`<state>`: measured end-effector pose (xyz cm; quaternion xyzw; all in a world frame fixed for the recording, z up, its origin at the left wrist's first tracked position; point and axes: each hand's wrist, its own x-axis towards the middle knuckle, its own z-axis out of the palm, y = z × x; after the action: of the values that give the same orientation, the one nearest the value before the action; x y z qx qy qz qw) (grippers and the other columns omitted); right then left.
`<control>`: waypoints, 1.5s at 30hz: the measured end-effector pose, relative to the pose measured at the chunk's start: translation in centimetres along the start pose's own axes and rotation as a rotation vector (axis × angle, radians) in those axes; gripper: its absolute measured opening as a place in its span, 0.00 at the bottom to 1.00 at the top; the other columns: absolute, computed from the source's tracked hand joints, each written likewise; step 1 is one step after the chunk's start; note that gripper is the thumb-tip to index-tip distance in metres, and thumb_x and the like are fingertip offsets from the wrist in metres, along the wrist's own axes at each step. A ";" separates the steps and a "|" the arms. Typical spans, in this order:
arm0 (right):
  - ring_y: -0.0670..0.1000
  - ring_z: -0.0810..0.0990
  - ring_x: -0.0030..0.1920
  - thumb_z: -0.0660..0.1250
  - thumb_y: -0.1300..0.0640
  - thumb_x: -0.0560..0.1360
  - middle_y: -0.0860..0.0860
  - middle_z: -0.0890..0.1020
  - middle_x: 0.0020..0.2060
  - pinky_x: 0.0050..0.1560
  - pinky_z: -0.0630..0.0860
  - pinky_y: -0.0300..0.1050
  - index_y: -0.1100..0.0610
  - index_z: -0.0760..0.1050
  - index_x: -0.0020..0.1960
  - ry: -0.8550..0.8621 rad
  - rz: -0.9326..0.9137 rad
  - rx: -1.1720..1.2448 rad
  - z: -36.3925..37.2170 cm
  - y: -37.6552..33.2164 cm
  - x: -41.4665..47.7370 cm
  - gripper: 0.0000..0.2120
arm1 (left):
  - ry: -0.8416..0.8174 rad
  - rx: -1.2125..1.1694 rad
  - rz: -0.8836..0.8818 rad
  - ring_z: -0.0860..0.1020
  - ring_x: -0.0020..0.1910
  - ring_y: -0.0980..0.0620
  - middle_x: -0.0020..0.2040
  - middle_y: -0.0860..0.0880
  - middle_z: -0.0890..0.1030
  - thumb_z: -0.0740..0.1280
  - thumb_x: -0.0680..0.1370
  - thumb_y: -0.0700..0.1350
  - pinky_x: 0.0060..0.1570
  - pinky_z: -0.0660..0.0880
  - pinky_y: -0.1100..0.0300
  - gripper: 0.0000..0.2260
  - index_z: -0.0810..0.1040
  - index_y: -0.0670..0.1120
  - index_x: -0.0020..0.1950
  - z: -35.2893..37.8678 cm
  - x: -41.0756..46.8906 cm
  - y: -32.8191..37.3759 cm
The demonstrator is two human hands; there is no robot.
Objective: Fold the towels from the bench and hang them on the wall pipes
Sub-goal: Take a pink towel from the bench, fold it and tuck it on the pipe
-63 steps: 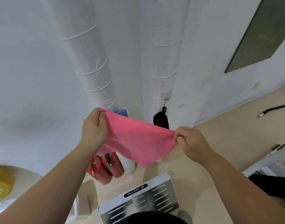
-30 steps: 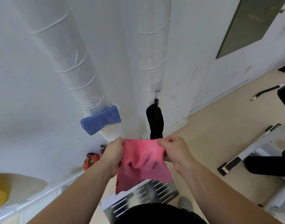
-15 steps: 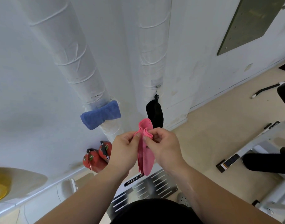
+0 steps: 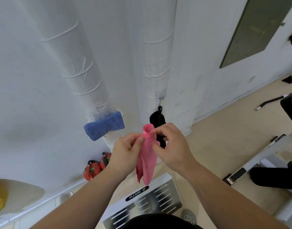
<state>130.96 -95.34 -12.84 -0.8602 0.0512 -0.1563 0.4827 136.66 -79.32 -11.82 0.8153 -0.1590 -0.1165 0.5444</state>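
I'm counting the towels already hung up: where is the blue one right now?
The blue towel hangs on the left wall pipe, left of centre in the head view, just beyond the left hand and above the red kettlebells.

Pink towel [image 4: 147, 161] between both hands [image 4: 127, 152]

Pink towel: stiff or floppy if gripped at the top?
Likely floppy: the pink towel hangs limp below the pinch. Probably light: fingertips of left hand and right hand alone carry it.
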 end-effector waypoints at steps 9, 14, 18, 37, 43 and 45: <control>0.41 0.74 0.64 0.78 0.54 0.72 0.44 0.75 0.62 0.65 0.69 0.38 0.46 0.78 0.44 -0.338 -0.119 -0.081 -6.6 -0.8 5.5 0.09 | -0.148 0.156 0.260 0.80 0.45 0.62 0.45 0.59 0.84 0.64 0.83 0.39 0.48 0.74 0.68 0.12 0.83 0.53 0.49 -4.4 4.1 4.9; 0.48 0.80 0.54 0.77 0.51 0.72 0.46 0.80 0.51 0.62 0.75 0.54 0.44 0.75 0.39 -0.422 -0.132 -0.120 -8.3 -1.1 6.6 0.11 | -0.152 0.184 0.298 0.82 0.46 0.46 0.45 0.49 0.86 0.64 0.82 0.44 0.49 0.78 0.50 0.09 0.84 0.51 0.50 -5.8 5.5 6.6; 0.56 0.79 0.42 0.77 0.50 0.70 0.50 0.79 0.37 0.53 0.78 0.63 0.49 0.75 0.39 -0.404 -0.152 -0.111 -9.0 -1.0 6.9 0.11 | -0.161 0.262 0.315 0.82 0.46 0.47 0.45 0.49 0.85 0.64 0.83 0.40 0.46 0.79 0.54 0.10 0.83 0.50 0.50 -6.4 6.3 7.2; 0.55 0.71 0.36 0.66 0.63 0.81 0.67 0.75 0.37 0.39 0.71 0.52 0.45 0.67 0.55 -0.193 -0.107 0.335 -9.7 -4.9 6.7 0.14 | -0.658 -0.064 0.159 0.83 0.51 0.41 0.54 0.38 0.84 0.73 0.76 0.34 0.51 0.80 0.52 0.30 0.69 0.57 0.72 -6.9 7.6 10.7; 0.52 0.79 0.40 0.62 0.69 0.82 0.56 0.82 0.42 0.43 0.76 0.45 0.46 0.65 0.55 -0.137 0.040 0.632 -8.7 -2.2 6.1 0.18 | -0.680 0.298 0.245 0.80 0.43 0.50 0.47 0.47 0.84 0.63 0.78 0.29 0.47 0.76 0.51 0.18 0.82 0.52 0.53 -4.3 9.2 13.0; 0.51 0.79 0.41 0.61 0.74 0.79 0.55 0.82 0.43 0.43 0.75 0.42 0.50 0.68 0.51 -0.172 0.063 0.712 -8.1 -0.4 5.3 0.17 | -0.630 0.388 0.246 0.81 0.43 0.57 0.44 0.56 0.85 0.62 0.77 0.29 0.50 0.76 0.57 0.20 0.86 0.52 0.46 -4.0 9.7 13.3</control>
<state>133.38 -103.01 -7.36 -0.6463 -0.0206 -0.0762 0.7590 145.31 -84.39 1.80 0.8022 -0.4343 -0.2627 0.3145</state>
